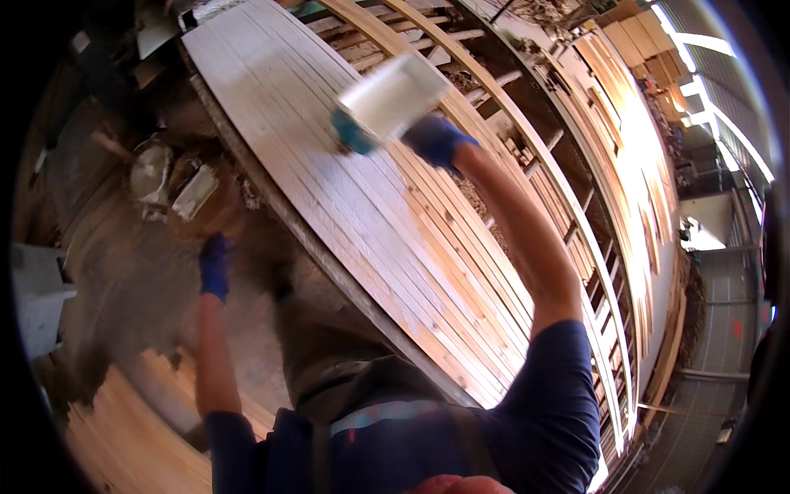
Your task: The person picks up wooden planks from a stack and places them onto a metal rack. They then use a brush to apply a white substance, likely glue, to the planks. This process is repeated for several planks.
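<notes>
My right hand (pixel 434 138), in a blue glove, grips a wide white paint roller (pixel 392 95) with a teal end and presses it on a row of long wooden slats (pixel 329 181) laid side by side. The far part of the slats is coated white, the near part is bare wood. My left hand (pixel 215 265), also in a blue glove, hangs at my side over the floor, holding nothing that I can see, its fingers curled.
A wooden rack (pixel 568 222) with crossbars runs to the right of the slats. More boards (pixel 634 165) lean further right. On the dusty floor at the left lie a pale bucket (pixel 152 173) and a tray (pixel 194 193). Bare planks (pixel 123 428) lie at the lower left.
</notes>
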Tool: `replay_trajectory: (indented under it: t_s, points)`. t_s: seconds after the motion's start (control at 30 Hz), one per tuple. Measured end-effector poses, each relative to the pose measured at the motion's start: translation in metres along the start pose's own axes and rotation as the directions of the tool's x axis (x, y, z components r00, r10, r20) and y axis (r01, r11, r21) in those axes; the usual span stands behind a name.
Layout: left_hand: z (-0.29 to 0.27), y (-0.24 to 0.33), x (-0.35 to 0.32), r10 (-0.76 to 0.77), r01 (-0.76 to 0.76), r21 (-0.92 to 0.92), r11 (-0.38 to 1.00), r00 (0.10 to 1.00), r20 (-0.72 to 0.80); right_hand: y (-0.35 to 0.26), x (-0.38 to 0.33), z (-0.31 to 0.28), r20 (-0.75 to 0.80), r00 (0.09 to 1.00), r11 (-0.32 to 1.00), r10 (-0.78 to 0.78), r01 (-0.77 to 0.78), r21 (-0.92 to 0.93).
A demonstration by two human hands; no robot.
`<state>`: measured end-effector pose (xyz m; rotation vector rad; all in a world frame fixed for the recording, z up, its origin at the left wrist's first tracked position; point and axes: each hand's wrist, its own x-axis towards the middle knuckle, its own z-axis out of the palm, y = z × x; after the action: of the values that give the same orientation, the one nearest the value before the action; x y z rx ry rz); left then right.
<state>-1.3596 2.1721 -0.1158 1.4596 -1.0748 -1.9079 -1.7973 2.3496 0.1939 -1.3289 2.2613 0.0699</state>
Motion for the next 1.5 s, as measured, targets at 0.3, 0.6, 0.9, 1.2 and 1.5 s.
replay_trajectory:
  t_s: [0.3, 0.6, 0.9, 1.2, 1.5]
  points:
    - [0.016, -0.19, -0.132, 0.237, -0.448, 0.383, 0.808, 0.842, 0.484, 0.182, -0.339, 0.136, -0.067, 0.991, 0.991, 0.115, -0.11, 0.071]
    - [0.07, -0.214, -0.283, 0.049, -0.656, 0.576, 0.489, 0.679, 0.732, 0.251, -0.482, 0.221, 0.01, 0.952, 0.948, 0.306, -0.305, 0.092]
    - [-0.121, -0.365, -0.378, -0.673, 0.69, 0.375, 0.619, 0.712, -0.201, 0.302, -0.633, 0.297, 0.004, 1.0, 0.913, -0.013, 0.013, -0.408]
    - [-0.083, -0.326, -0.308, -0.62, 0.609, 0.12, 0.784, 0.776, 0.116, 0.204, -0.325, 0.192, -0.214, 0.973, 0.99, 0.082, -0.104, -0.092]
    - [-0.041, -0.233, -0.229, -0.469, 0.475, -0.106, 0.874, 0.88, 0.073, -0.012, 0.065, 0.047, -0.396, 0.91, 0.992, -0.125, 0.116, -0.047]
